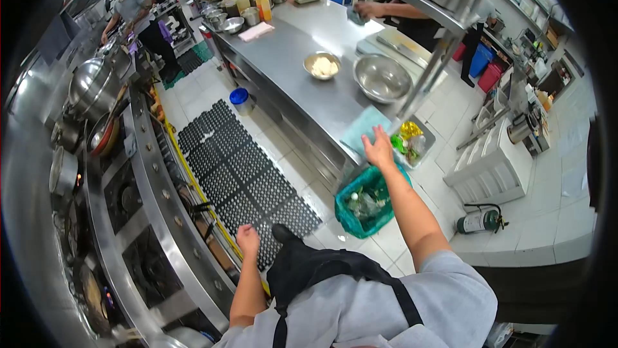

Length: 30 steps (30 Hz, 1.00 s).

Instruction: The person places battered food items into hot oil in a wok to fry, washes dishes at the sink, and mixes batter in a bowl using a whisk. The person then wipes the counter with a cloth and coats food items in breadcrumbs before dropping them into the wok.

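Note:
My right hand (378, 148) reaches out with its fingers apart at a folded light-blue cloth (365, 128) on the near corner of the steel table. The fingertips overlap the cloth's edge; I cannot tell whether they touch it. My left hand (248, 241) hangs low by my side over the floor, fingers curled in and nothing visible in it. Beyond the cloth stand a large steel bowl (382, 78) and a smaller bowl (322, 65) with pale yellow chunks. Below my right forearm is a green-lined bin (364, 201) holding scraps.
A stove (145, 219) with pots and a wok runs along the left. Black rubber mats (238, 177) cover the aisle floor. A tray of scraps (412, 145) sits by the table corner. Across the table, another person's hand (370, 10) holds a dark cloth. More people stand at the back left.

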{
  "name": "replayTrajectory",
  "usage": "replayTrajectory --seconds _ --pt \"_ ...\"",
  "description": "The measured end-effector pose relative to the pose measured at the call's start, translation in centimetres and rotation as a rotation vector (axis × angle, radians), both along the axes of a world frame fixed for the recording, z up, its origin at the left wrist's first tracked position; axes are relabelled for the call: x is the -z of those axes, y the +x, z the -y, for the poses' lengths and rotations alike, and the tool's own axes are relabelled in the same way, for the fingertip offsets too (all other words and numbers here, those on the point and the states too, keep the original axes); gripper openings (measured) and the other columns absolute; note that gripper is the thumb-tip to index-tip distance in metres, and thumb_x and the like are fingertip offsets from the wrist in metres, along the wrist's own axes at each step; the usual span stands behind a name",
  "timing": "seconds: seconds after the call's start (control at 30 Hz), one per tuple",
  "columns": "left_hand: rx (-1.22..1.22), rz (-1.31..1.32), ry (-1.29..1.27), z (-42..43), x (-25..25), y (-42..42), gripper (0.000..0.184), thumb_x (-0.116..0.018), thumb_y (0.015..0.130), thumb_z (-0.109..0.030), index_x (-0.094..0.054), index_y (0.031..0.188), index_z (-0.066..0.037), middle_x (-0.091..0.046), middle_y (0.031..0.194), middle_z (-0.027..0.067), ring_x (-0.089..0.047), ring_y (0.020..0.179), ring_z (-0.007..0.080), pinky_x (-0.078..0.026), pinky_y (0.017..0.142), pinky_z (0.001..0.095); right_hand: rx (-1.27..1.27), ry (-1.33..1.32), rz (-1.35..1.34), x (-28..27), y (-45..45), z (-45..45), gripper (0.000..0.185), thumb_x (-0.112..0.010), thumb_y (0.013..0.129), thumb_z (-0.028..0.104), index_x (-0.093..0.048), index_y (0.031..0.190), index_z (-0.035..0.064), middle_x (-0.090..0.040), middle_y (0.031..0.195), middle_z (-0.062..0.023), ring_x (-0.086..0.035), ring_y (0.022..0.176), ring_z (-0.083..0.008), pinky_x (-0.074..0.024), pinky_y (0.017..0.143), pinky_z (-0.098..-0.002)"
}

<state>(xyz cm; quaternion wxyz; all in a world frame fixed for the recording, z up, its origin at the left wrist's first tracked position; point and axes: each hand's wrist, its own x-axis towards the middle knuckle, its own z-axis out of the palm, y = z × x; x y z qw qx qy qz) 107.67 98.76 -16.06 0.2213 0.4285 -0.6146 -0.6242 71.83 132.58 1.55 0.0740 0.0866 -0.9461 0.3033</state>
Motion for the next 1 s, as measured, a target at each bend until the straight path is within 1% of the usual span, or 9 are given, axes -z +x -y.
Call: replayTrajectory --seconds 0.1,0.23,0.37,0.47,0.53,0.63,0.73,0.93,1.0 --pt "0.215 -0.115 0.014 3.6 -4.3 -9.3 0.012 -0.056 0.086 -0.002 -0.056 0.098 -0.001 -0.06 0.068 0.0052 -0.056 0.057 0.0113 -0.047 0.05 0.024 0.259 0.186 0.123 2.1 -6.4 4.3 0.075 -0.047 0.091 0.048 -0.033 0.141 -0.0053 -0.024 0.151 -0.0246 -0.024 0.14 -0.0374 -0.0194 0.114 -0.047" --pt "0.478 -0.025 0.005 6.7 -9.5 -17.6 0.013 -0.056 0.086 -0.002 -0.058 0.099 0.0 -0.062 0.07 0.0062 -0.058 0.058 0.0111 -0.049 0.053 0.0246 0.23 0.352 0.067 3.1 -7.8 11.0 0.084 -0.038 0.092 0.055 -0.018 0.147 -0.0051 -0.014 0.155 -0.0229 -0.009 0.145 -0.034 -0.0066 0.117 -0.0462" --pt "0.628 0.013 0.026 8.2 -12.5 -24.5 0.012 -0.056 0.09 -0.005 -0.057 0.101 -0.001 -0.062 0.075 0.0056 -0.058 0.061 0.0107 -0.049 0.054 0.0228 0.147 0.359 0.121 1.7 -8.8 15.2 0.084 -0.038 0.092 0.055 -0.018 0.147 -0.0049 -0.015 0.155 -0.0209 -0.009 0.145 -0.0324 -0.006 0.117 -0.046" --pt "0.696 -0.012 0.015 7.9 -13.4 -30.9 0.012 -0.055 0.09 -0.006 -0.057 0.101 -0.001 -0.062 0.075 0.0056 -0.058 0.06 0.0109 -0.049 0.053 0.0232 -0.01 0.333 0.055 0.8 -10.2 17.3 0.082 -0.043 0.09 0.053 -0.021 0.147 -0.0035 -0.017 0.155 -0.0191 -0.012 0.145 -0.0316 -0.0083 0.117 -0.046" --pt "0.719 -0.073 -0.045 7.2 -14.1 -35.7 0.014 -0.056 0.091 -0.01 -0.058 0.1 0.001 -0.062 0.072 0.0068 -0.058 0.058 0.0112 -0.048 0.053 0.0237 -0.452 0.353 0.018 0.0 -10.9 18.3 0.08 -0.054 0.086 0.044 -0.025 0.147 0.0016 -0.02 0.155 -0.0161 -0.017 0.144 -0.0305 -0.0132 0.117 -0.0462" --pt "0.754 -0.017 -0.069 5.4 -16.5 -42.5 0.019 -0.056 0.092 -0.015 -0.056 0.103 0.001 -0.062 0.073 0.0076 -0.058 0.059 0.0119 -0.048 0.052 0.0246 -0.8 0.291 -0.165 1.3 -10.7 17.9 0.079 -0.062 0.081 0.034 -0.029 0.146 0.0068 -0.025 0.154 -0.013 -0.022 0.143 -0.0292 -0.018 0.116 -0.0471" --pt "0.76 0.054 -0.062 3.3 -19.4 -47.6 0.034 -0.054 0.096 -0.029 -0.052 0.115 0.0 -0.063 0.076 0.0091 -0.061 0.06 0.015 -0.051 0.053 0.0273 -0.806 0.221 -0.089 0.5 -7.7 13.4 0.078 -0.063 0.079 0.03 -0.031 0.146 0.0091 -0.029 0.152 -0.0113 -0.024 0.142 -0.028 -0.0189 0.116 -0.047" --pt "0.703 0.118 0.404 0.2 -20.2 -55.2 0.059 -0.046 0.098 -0.044 -0.026 0.138 -0.006 -0.062 0.102 0.0227 -0.066 0.073 0.0285 -0.057 0.062 0.0348 -0.002 0.216 0.019 0.0 -3.3 5.5 0.076 -0.062 0.082 0.032 -0.031 0.143 -0.0028 -0.029 0.15 -0.0211 -0.023 0.141 -0.0364 -0.0141 0.115 -0.0525" --pt "0.756 0.112 0.56 -0.4 -19.7 -56.9 0.06 -0.041 0.1 -0.043 -0.017 0.142 -0.007 -0.055 0.115 0.0283 -0.066 0.083 0.0353 -0.059 0.068 0.0404 0.034 0.216 0.023 -0.1 -3.5 5.7 0.079 -0.062 0.082 0.034 -0.029 0.143 -0.0051 -0.028 0.15 -0.0217 -0.021 0.142 -0.0368 -0.0129 0.114 -0.0535"
